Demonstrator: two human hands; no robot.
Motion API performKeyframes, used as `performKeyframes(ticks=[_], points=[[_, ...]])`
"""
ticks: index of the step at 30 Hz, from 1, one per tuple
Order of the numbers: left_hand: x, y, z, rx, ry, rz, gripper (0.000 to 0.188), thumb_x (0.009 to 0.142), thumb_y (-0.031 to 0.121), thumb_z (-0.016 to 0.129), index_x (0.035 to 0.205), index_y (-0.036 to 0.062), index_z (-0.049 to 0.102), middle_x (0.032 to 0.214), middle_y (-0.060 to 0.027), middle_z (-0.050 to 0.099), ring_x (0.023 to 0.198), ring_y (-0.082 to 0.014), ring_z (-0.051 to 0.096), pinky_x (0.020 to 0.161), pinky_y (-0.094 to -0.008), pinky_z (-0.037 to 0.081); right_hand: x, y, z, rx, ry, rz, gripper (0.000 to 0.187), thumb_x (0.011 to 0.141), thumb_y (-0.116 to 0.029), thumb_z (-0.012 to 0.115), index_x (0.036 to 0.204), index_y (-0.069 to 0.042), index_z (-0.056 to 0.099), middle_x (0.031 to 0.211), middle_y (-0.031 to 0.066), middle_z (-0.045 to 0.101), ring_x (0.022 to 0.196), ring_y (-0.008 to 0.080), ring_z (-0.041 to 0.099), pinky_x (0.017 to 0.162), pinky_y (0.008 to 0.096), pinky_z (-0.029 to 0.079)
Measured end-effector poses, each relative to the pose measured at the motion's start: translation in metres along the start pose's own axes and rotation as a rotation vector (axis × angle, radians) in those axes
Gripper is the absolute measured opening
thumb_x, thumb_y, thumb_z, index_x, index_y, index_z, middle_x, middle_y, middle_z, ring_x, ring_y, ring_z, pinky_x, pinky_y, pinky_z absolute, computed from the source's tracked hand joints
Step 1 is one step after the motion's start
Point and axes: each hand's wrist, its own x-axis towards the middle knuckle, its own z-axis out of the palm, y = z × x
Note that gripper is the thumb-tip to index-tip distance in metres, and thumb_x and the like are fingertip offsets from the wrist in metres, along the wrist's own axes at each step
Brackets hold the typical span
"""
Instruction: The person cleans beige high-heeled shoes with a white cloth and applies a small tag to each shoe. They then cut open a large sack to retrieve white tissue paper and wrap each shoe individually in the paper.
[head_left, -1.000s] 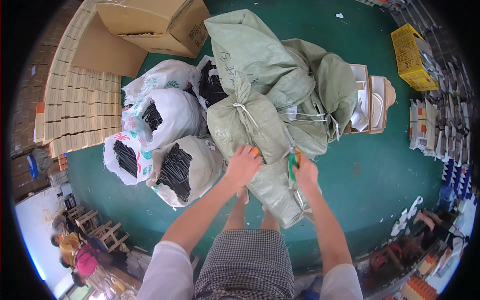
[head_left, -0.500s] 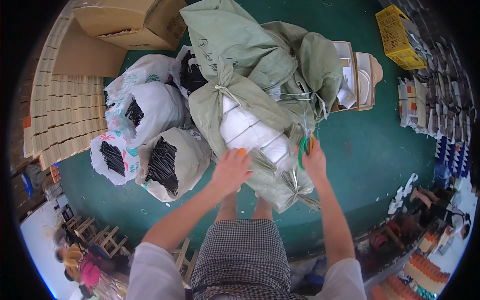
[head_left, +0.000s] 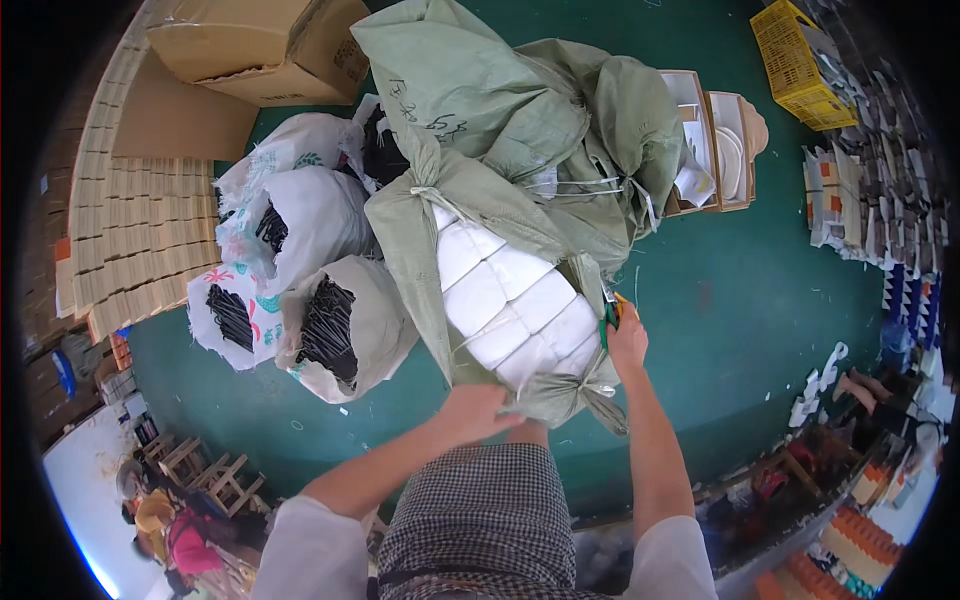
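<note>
In front of me lies a pale green woven sack [head_left: 402,228], tied at both ends. Through its wide slit, white wrapped bundles [head_left: 515,290] show, packed in rows. My left hand [head_left: 474,412] is closed at the sack's near left edge, pulling the cloth down; its fingertips are partly hidden. In my right hand [head_left: 627,342], at the sack's right side, is a pair of scissors [head_left: 613,308] with green and orange handles, its blades pointing away from me beside the cut cloth.
Left stand white sacks [head_left: 331,212] and a beige sack [head_left: 378,318] of thin black pieces, beside stacked cardboard [head_left: 150,235] and a large carton [head_left: 250,45]. More green sacks [head_left: 635,120] lie behind. Open boxes [head_left: 735,150] and a yellow crate [head_left: 795,65] are at the far right.
The slit in the sack has spread wider, baring more white bundles. My left hand has moved down toward me with the sack's edge. My right hand with the scissors has shifted slightly nearer me.
</note>
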Motion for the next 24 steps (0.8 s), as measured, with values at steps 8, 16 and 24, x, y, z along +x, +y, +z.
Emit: performKeyframes(ticks=[8,16,24], points=[[0.134,0.022,-0.077,0.453,0.33,0.173,0.015,0.08,0.017,0.059,0.088,0.0042,0.061,0.091,-0.0099,0.056,0.095,-0.0253,0.055,0.071,-0.0356,0.049,-0.066,0.01,-0.11,0.115,-0.019,-0.067,0.044,0.082,-0.026,0.068,0.118,-0.005,0.055,0.083,0.02,0.062,0.077,0.0382,0.061,0.065,0.042,0.047],[0.19,0.053,-0.048,0.789,0.114,-0.04,0.075,0.058,0.055,0.075,0.115,0.0081,0.062,0.127,-0.0105,0.05,0.128,-0.0305,0.033,0.11,-0.048,0.019,-0.242,0.053,-0.129,0.14,-0.005,0.262,0.037,0.078,-0.026,0.073,0.1,0.002,0.059,0.072,0.021,0.059,0.065,0.0385,0.058,0.058,0.0416,0.045],[0.02,0.043,-0.056,0.354,0.44,-0.031,0.047,0.067,0.027,0.076,0.104,0.0091,0.054,0.118,-0.0154,0.054,0.109,-0.0294,0.053,0.085,-0.0482,0.046,-0.264,0.034,-0.135,0.289,-0.198,0.125,0.034,0.079,-0.019,0.072,0.099,0.003,0.056,0.074,0.0145,0.059,0.066,0.02,0.057,0.062,0.033,0.046]])
